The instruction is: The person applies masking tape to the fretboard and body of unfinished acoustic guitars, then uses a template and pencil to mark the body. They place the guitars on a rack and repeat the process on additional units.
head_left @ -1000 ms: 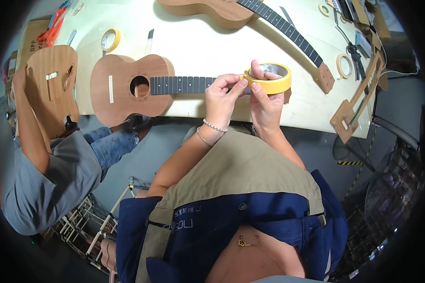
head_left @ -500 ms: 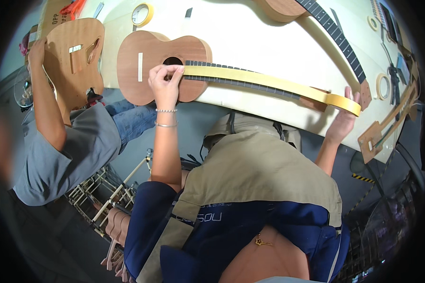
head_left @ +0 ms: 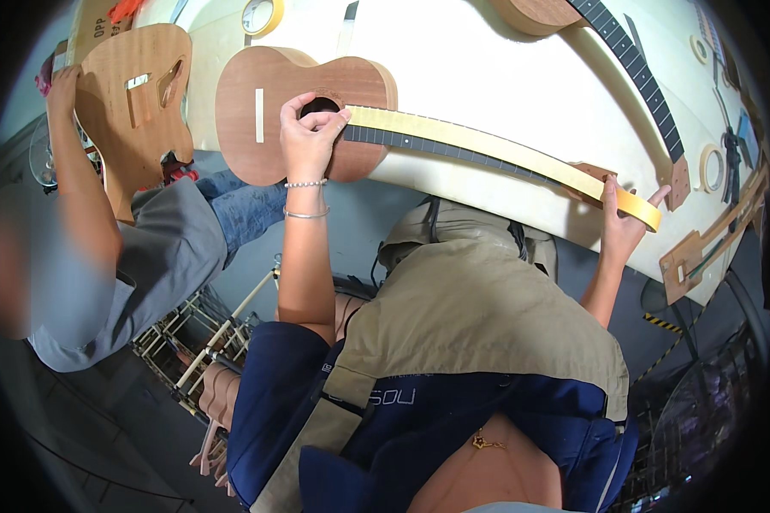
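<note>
A small unfinished guitar, ukulele-like, lies on the white table, its brown body [head_left: 239, 94] at left and its dark fretboard [head_left: 419, 144] pointing right. A strip of yellow masking tape [head_left: 479, 142] runs along the far side of the fretboard, leaving a near band of frets bare. My left hand [head_left: 305, 141] pinches the strip's end beside the sound hole [head_left: 321, 104]. By the headstock [head_left: 592, 171], my right hand [head_left: 620, 229] grips the tape roll [head_left: 642, 210], thumb on the strip and a finger stretched out past the roll.
At left a co-worker's hand [head_left: 62, 90] holds a wooden guitar body [head_left: 137, 60]. A second small guitar [head_left: 530, 15] lies at the far right, its neck [head_left: 633, 73] slanting toward me. Spare tape rolls [head_left: 262, 15] and a narrow wooden instrument [head_left: 683, 263] are on the table.
The tape strip has moved from across the middle of the fretboard toward its far edge. My right hand's thumb now shows on the strip. The view has shifted slightly.
</note>
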Demonstrator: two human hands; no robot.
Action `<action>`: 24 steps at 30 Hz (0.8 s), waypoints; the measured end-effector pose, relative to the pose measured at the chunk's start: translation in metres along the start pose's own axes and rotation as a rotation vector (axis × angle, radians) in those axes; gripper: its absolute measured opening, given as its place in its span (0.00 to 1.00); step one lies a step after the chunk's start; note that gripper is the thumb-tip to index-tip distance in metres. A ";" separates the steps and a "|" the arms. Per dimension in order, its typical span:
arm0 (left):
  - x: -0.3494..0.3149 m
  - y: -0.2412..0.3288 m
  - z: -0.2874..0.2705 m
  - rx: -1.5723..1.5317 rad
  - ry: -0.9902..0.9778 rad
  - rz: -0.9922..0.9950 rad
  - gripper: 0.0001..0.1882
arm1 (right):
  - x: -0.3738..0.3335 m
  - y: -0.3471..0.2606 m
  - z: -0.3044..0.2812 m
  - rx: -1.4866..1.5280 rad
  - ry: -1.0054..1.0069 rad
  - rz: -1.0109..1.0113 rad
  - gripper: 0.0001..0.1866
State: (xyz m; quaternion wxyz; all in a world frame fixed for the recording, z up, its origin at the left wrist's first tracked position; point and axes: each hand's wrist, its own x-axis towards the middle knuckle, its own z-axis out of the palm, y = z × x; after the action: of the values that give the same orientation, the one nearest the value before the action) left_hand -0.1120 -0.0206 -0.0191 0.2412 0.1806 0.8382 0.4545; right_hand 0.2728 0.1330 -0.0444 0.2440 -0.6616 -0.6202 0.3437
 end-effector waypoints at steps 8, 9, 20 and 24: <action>0.001 0.003 0.003 0.186 0.054 0.037 0.30 | 0.000 0.002 -0.001 0.056 -0.005 -0.046 0.51; 0.000 0.006 0.005 0.254 0.063 0.057 0.30 | 0.000 0.006 -0.001 0.053 -0.019 -0.050 0.51; -0.047 -0.014 0.029 1.100 -0.071 0.692 0.38 | 0.001 0.008 0.008 -0.077 0.064 -0.144 0.52; -0.074 -0.002 0.065 1.109 -0.183 0.711 0.41 | -0.001 0.015 0.017 -0.060 0.099 -0.165 0.46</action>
State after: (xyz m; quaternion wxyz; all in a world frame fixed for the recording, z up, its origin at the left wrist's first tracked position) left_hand -0.0148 -0.0160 -0.0339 0.0181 0.5814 0.8134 -0.0096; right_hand 0.2697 0.1286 -0.0662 0.2819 -0.6314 -0.6698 0.2705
